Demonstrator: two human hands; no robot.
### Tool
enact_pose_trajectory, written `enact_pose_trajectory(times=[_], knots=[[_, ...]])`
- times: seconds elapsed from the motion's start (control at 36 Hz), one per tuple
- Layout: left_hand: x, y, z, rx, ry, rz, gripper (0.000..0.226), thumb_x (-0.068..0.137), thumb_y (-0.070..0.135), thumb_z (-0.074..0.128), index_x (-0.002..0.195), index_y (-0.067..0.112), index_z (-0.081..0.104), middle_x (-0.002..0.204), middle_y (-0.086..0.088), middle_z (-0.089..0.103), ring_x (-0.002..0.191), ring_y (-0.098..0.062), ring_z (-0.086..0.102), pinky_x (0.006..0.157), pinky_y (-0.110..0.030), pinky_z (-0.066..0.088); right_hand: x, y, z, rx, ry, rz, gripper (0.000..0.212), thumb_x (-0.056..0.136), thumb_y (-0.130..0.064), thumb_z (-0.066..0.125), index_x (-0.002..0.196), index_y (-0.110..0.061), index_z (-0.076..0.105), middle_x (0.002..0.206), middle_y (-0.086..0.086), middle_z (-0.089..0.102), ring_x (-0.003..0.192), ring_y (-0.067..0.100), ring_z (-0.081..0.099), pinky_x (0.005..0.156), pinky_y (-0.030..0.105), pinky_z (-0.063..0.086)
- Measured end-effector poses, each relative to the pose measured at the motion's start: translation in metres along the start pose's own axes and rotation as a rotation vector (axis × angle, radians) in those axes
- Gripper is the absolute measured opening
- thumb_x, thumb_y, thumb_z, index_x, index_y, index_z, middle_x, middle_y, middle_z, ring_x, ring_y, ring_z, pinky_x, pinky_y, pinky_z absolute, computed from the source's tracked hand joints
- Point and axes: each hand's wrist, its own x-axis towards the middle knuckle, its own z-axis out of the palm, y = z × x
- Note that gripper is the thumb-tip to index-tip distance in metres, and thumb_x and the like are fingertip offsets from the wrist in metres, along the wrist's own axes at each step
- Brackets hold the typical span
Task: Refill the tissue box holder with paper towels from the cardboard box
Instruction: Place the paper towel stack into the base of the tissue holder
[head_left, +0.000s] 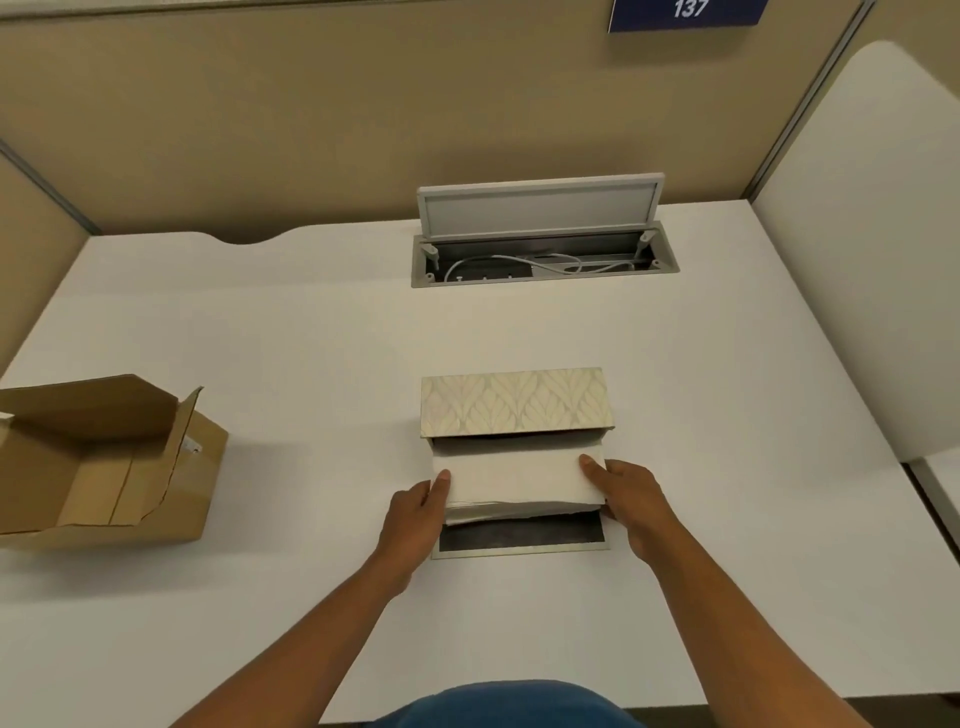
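Observation:
A stack of white paper towels (517, 478) is held between both hands at the middle of the desk. My left hand (415, 512) grips its left end and my right hand (626, 493) grips its right end. The stack's far edge reaches into the open side of the tissue box holder (514, 400), which has a pale leaf pattern. The holder's dark flap (522, 535) lies flat on the desk under the stack. An open cardboard box (98, 467) sits at the left edge; its inside is only partly visible.
An open cable hatch (543, 254) with its lid raised and a white cable inside is set into the white desk (311, 338) behind the holder. Beige partition walls enclose the desk. A white chair back (878, 234) stands at the right.

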Motion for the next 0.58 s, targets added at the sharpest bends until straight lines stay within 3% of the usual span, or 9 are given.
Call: enact_pose_trajectory(times=[0.08,0.14,0.17,0.19,0.25,0.31,0.42,0.53,0.58], knots=[[0.001,0.002,0.005,0.033,-0.024,-0.029,0.043,0.093,0.067,0.039,0.085,0.027,0.053,0.100,0.008,0.055,0.084,-0.007,0.054,0.073,-0.024,0.044,-0.002,-0.001,0.002,-0.050,0.016,-0.019,0.047,0.096,-0.038,0.063,0.092,0.009,0.061,0.095,0.024,0.066,0.083,0.022,0.057,0.077,0.036,0.046],[0.002,0.004,0.007,0.065,-0.036,-0.078,0.060,0.094,0.068,0.038,0.126,0.020,0.055,0.138,-0.002,0.046,0.115,-0.016,0.054,0.097,-0.034,0.044,-0.003,-0.001,0.002,-0.070,0.026,-0.039,0.047,0.097,-0.035,0.062,0.094,0.012,0.062,0.097,0.026,0.066,0.082,0.022,0.057,0.075,0.035,0.045],[0.002,0.007,0.008,0.077,-0.032,-0.119,0.074,0.094,0.068,0.037,0.146,0.016,0.039,0.153,-0.004,0.033,0.131,-0.022,0.045,0.106,-0.039,0.038,-0.004,-0.001,0.003,-0.074,0.023,-0.045,0.041,0.097,-0.034,0.061,0.092,0.006,0.066,0.096,0.020,0.069,0.082,0.021,0.059,0.075,0.034,0.047],[0.002,0.010,0.010,0.071,-0.036,-0.147,0.081,0.094,0.068,0.036,0.154,0.015,0.025,0.160,-0.003,0.023,0.139,-0.025,0.038,0.110,-0.041,0.034,-0.005,-0.001,0.002,-0.076,0.019,-0.050,0.036,0.098,-0.034,0.061,0.091,0.001,0.068,0.095,0.014,0.071,0.083,0.020,0.061,0.074,0.032,0.048],[0.001,0.016,0.011,0.036,-0.041,-0.139,0.078,0.095,0.066,0.036,0.156,0.020,0.022,0.159,-0.002,0.025,0.136,-0.028,0.042,0.110,-0.043,0.036,-0.006,-0.001,0.002,-0.072,0.022,-0.069,0.028,0.098,-0.033,0.061,0.089,-0.008,0.070,0.092,0.006,0.071,0.082,0.017,0.062,0.068,0.026,0.047],[0.002,0.019,0.011,0.001,-0.044,-0.096,0.065,0.097,0.061,0.038,0.151,0.025,0.032,0.151,-0.001,0.039,0.125,-0.026,0.050,0.106,-0.043,0.043,-0.007,0.000,0.003,-0.060,0.033,-0.089,0.026,0.098,-0.033,0.061,0.080,-0.015,0.068,0.083,-0.001,0.069,0.078,0.015,0.060,0.064,0.024,0.044],[0.004,0.022,0.009,-0.017,-0.009,-0.048,0.055,0.101,0.053,0.040,0.145,0.022,0.041,0.136,0.001,0.049,0.112,-0.019,0.049,0.101,-0.038,0.046,-0.008,0.000,0.006,-0.068,0.051,-0.078,0.034,0.097,-0.036,0.062,0.071,-0.014,0.062,0.076,0.001,0.065,0.076,0.017,0.058,0.065,0.028,0.045],[0.001,0.023,0.011,-0.023,0.017,-0.071,0.056,0.101,0.049,0.042,0.148,0.018,0.038,0.145,-0.005,0.047,0.122,-0.026,0.051,0.105,-0.043,0.046,-0.008,-0.005,0.010,-0.077,0.059,-0.046,0.045,0.098,-0.040,0.058,0.097,0.005,0.064,0.097,0.016,0.067,0.093,0.029,0.061,0.086,0.045,0.053],[-0.001,0.025,0.011,-0.040,0.022,-0.071,0.055,0.102,0.047,0.042,0.148,0.018,0.038,0.144,-0.005,0.047,0.123,-0.029,0.051,0.105,-0.043,0.045,-0.009,-0.008,0.011,-0.090,0.059,-0.035,0.046,0.099,-0.040,0.056,0.104,0.005,0.064,0.105,0.017,0.067,0.101,0.033,0.061,0.095,0.050,0.051]])
